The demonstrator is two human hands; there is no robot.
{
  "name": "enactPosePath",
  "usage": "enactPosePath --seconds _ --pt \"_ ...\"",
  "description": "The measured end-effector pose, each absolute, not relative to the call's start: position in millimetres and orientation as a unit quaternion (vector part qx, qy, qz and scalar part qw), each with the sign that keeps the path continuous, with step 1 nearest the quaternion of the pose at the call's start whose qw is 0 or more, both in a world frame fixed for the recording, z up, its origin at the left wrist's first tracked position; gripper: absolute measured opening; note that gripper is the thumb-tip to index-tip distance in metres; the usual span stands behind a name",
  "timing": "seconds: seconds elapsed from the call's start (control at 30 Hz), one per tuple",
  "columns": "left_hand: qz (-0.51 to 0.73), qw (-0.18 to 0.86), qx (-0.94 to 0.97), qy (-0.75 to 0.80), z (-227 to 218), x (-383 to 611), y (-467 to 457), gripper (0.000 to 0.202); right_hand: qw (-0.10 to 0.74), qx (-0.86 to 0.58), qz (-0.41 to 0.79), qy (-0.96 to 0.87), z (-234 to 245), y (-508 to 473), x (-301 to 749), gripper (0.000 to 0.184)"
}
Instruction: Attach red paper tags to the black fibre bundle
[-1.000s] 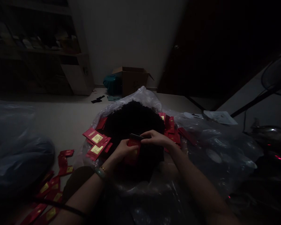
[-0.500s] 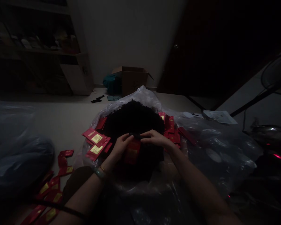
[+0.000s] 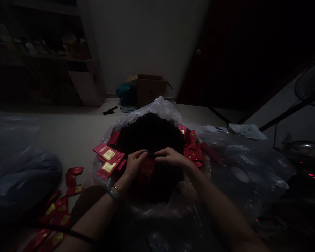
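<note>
A red packet hangs upright between my two hands, with something dark along its top edge. My left hand is closed on its upper left side, thumb and fingers pinched together. My right hand pinches at the upper right corner. Behind and around the packet rises a heap of dark, loose, leaf-like material in a clear plastic bag. Red packets with gold labels lie on the heap's left edge. More red packets are piled on its right edge. Dim light hides what is inside the held packet.
More red packets lie on the floor at lower left, beside a large plastic-covered bundle. Clear plastic sheeting spreads to the right. An open cardboard box and a teal bag stand by the wall.
My right hand has moved slightly left along the packet's top edge. The packet sits a little further left and looks darker. The surrounding things stay put.
</note>
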State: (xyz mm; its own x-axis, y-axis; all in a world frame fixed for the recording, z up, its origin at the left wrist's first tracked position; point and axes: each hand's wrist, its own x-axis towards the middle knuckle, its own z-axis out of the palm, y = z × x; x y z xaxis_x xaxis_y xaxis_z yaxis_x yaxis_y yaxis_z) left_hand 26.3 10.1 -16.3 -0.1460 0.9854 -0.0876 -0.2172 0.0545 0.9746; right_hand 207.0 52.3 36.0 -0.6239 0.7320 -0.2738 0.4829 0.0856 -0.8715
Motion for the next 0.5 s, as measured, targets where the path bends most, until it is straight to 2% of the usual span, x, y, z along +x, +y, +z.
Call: enactPosePath --seconds 0.17,0.37,0.5 --pt "0.542 0.564 0.406 0.473 -13.5 28.3 10.4 0.040 0.132 -0.433 0.558 -0.696 34.6 54.4 210.2 0.042" --pt "0.428 0.628 0.458 0.462 -16.2 28.5 7.4 0.040 0.156 -0.462 0.566 -0.665 45.6 54.6 222.7 0.045" --pt "0.423 0.631 0.451 0.469 -16.5 26.7 6.3 0.038 0.155 -0.463 0.562 -0.667 55.9 53.0 230.6 0.047"
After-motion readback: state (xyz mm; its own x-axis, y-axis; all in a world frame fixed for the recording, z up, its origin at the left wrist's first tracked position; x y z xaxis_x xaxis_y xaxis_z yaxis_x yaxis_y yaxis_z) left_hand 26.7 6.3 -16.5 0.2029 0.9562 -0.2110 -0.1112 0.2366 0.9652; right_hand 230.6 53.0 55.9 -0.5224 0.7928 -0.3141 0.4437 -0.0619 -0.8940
